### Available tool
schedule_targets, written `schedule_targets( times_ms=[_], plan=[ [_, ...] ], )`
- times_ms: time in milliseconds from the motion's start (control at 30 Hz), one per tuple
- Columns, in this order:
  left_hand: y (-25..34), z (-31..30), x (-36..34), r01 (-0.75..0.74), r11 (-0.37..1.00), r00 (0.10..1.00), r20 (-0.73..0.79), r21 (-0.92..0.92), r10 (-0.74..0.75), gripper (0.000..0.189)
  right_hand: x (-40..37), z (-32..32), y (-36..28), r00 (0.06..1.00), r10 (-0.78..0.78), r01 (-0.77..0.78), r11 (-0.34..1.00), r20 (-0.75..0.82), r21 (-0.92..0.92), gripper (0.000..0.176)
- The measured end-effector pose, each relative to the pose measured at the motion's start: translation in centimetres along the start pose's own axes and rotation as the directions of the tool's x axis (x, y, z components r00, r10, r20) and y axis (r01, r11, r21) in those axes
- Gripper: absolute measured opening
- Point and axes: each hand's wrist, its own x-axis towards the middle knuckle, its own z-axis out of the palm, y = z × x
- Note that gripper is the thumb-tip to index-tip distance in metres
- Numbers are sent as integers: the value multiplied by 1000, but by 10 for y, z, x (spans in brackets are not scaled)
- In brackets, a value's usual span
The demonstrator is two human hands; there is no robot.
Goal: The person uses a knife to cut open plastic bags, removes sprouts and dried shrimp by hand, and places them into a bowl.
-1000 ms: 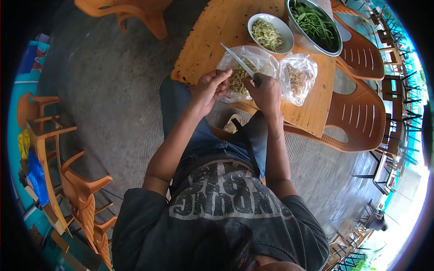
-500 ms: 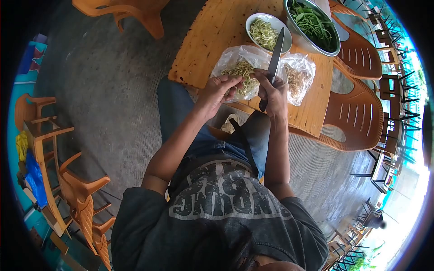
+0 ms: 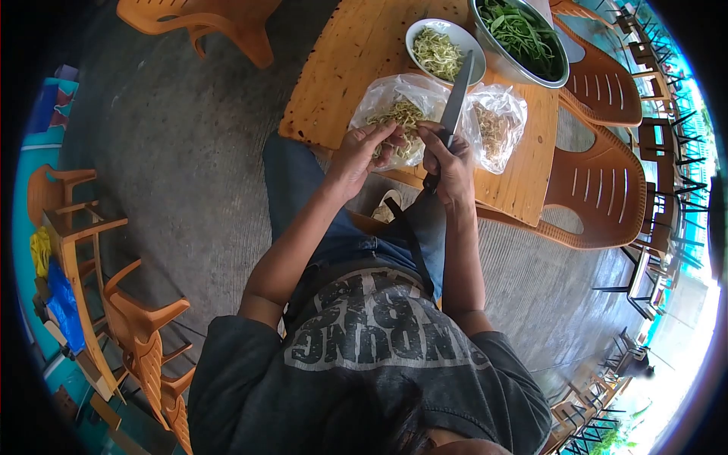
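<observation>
My right hand (image 3: 449, 167) is closed around the dark handle of a kitchen knife (image 3: 456, 98), its blade pointing up and away over the table. The thumb and forefinger of that hand pinch together toward my left hand. My left hand (image 3: 365, 154) has its fingers curled and pinched on what look like bean sprouts, partly hidden by the fingers. Just beyond my hands, an open clear plastic bag (image 3: 370, 97) holds a heap of bean sprouts (image 3: 406, 114). Another clear bag (image 3: 509, 114) with brownish scraps lies to the right. The knife tip overlaps a white bowl (image 3: 415, 32) of paler sprouts.
A metal basin (image 3: 509, 67) of green leaves stands at the back of the wooden table (image 3: 334, 83). Brown plastic chairs (image 3: 607, 189) line its right side. More orange chairs (image 3: 144, 315) stand at the left, with another chair (image 3: 227, 19) at the upper left.
My hands have drawn slightly apart at the fingertips. The right hand with the knife has shifted a little left and down. The view has moved slightly.
</observation>
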Motion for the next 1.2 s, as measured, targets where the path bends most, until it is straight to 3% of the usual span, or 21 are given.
schedule_targets(
  times_ms=[67,167,300,500,600,633,767,933,1033,1167,1200],
  plan=[
    [-2,3,-2,-20,999,998,-56,-37,17,23,-1,3,2,998,-29,30,1000,-60,11,15],
    [-4,4,-2,-6,998,996,-89,-58,1,17,-4,6,7,981,-179,155,955,-77,-252,15],
    [-7,4,2,-73,996,995,-64,-48,70,15,-6,9,16,960,-282,262,901,-6,-344,15],
    [-3,2,3,-37,998,999,-28,-41,36,17,-13,7,7,976,-218,208,925,4,-319,28],
    [0,-2,3,-16,1000,1000,12,-18,17,15,-16,-2,1,996,-24,40,980,83,-196,39],
    [-1,-3,3,-17,1000,999,30,-17,18,14,-19,1,-3,992,-44,77,956,120,-284,41],
    [3,-3,1,-11,1000,997,74,2,11,12,-20,5,9,964,-174,228,929,200,-293,36],
    [2,0,0,-42,993,999,-1,113,43,7,-15,0,16,966,-156,224,904,208,-364,30],
    [4,-2,3,-111,961,993,-14,255,118,8,-12,2,19,958,-225,284,842,179,-458,28],
    [6,-5,4,-274,826,961,108,492,255,10,-9,14,8,951,-289,301,772,113,-560,28],
    [7,-4,3,-277,835,959,82,476,271,10,-7,16,4,954,-291,283,773,79,-568,28]
  ],
)
